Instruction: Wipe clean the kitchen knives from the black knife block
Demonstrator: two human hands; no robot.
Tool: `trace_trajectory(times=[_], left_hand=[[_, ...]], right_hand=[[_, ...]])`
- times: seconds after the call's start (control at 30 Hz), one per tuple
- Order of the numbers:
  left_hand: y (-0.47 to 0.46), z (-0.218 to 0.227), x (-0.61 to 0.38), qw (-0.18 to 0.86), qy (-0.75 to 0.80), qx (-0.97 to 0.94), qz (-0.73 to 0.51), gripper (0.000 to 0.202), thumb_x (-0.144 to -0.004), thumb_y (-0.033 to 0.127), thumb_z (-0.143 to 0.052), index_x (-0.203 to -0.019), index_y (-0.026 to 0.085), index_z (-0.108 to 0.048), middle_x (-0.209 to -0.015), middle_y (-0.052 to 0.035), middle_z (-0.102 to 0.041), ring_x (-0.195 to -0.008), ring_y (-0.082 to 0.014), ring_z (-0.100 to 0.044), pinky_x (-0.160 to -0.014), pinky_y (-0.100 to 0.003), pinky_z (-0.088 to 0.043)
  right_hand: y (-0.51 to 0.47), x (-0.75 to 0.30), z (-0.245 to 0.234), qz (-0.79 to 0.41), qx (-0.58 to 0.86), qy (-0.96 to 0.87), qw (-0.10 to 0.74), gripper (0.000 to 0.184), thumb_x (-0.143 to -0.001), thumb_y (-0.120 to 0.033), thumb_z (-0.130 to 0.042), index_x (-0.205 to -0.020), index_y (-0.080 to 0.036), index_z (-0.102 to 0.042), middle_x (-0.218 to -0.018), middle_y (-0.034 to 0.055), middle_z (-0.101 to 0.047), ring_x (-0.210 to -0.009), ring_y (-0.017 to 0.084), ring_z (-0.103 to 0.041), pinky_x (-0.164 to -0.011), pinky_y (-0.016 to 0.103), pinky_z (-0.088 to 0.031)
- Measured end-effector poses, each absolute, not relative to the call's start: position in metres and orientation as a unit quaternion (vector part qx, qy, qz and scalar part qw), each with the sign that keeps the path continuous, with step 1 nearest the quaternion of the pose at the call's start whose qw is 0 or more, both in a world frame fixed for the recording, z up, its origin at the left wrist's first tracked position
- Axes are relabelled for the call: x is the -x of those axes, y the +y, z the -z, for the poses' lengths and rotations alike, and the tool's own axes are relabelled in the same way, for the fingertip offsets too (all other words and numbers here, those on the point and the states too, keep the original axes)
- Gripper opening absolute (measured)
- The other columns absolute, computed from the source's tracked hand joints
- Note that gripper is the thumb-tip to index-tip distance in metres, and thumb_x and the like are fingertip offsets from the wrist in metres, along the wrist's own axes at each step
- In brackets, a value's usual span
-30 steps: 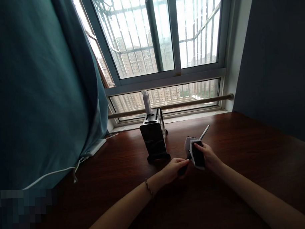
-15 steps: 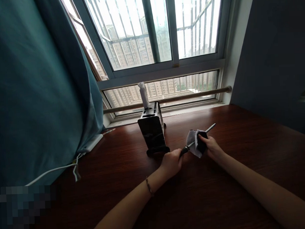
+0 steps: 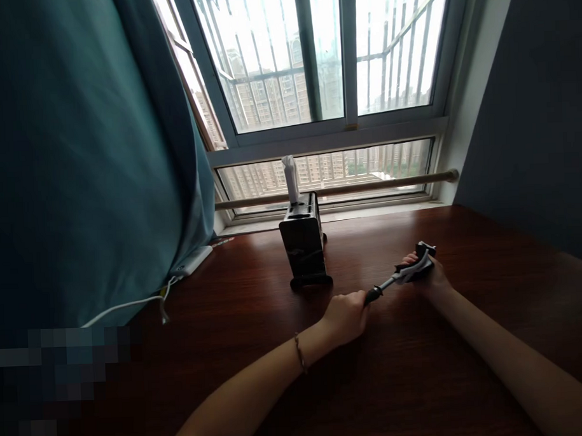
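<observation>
The black-handled tool [image 3: 377, 291] lies directly out of the left hand's [image 3: 345, 318] curled fingers, which are closed around its handle with no gap showing. From those fingers its long axis runs forward and to the right, along a thin metal shaft, straight toward the right hand [image 3: 434, 280]. That hand's fingers are folded around a black-and-white cloth [image 3: 412, 270], which covers the far part of the shaft; the tip cannot be made out, nor how tightly the cloth is pressed. The left hand is nearer the handle, the right nearer the covered end. Beyond the left fingers, slightly leftward and apart from them, a black box [image 3: 302, 246] stands upright on the table [image 3: 259, 397].
</observation>
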State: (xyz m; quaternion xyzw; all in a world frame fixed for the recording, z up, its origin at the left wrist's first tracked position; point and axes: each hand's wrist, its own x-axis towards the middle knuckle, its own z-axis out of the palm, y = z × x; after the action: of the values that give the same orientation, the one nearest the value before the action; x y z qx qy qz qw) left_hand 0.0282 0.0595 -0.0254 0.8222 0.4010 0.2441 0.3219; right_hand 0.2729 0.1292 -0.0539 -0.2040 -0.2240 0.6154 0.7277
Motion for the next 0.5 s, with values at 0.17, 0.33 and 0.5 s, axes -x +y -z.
trace_trajectory(times=[0.17,0.33,0.5], left_hand=[[0.055,0.016,-0.035,0.495,0.388,-0.765,-0.140,0.028,-0.083,0.037,-0.043,-0.084,0.012,-0.057,-0.063,0.0003,-0.047,-0.047,-0.0081,-0.039,-0.047,-0.022,-0.033],[0.047,0.019,-0.030,0.320,0.393,-0.845,-0.170,0.025,-0.083,0.029,-0.042,-0.091,0.011,-0.057,-0.073,-0.0058,-0.056,-0.060,-0.0142,-0.051,-0.054,-0.025,-0.038],[0.045,0.021,-0.028,0.300,0.387,-0.855,-0.169,0.023,-0.081,0.028,-0.044,-0.088,0.011,-0.058,-0.071,-0.0056,-0.055,-0.059,-0.0139,-0.050,-0.054,-0.024,-0.036]], right_hand=[[0.133,-0.288,0.062,-0.680,0.152,-0.172,0.696,0.033,-0.058,-0.017,-0.057,-0.057,-0.019,-0.024,-0.045,-0.0072,-0.030,-0.038,0.004,-0.034,-0.037,0.018,-0.038],[0.135,-0.300,0.067,-0.675,0.153,-0.167,0.702,0.033,-0.054,-0.014,-0.055,-0.057,-0.020,-0.023,-0.045,-0.0062,-0.029,-0.037,0.005,-0.031,-0.034,0.020,-0.036],[0.137,-0.306,0.073,-0.677,0.161,-0.172,0.697,0.035,-0.052,-0.011,-0.053,-0.056,-0.020,-0.020,-0.045,-0.0053,-0.027,-0.038,0.006,-0.029,-0.031,0.021,-0.035]])
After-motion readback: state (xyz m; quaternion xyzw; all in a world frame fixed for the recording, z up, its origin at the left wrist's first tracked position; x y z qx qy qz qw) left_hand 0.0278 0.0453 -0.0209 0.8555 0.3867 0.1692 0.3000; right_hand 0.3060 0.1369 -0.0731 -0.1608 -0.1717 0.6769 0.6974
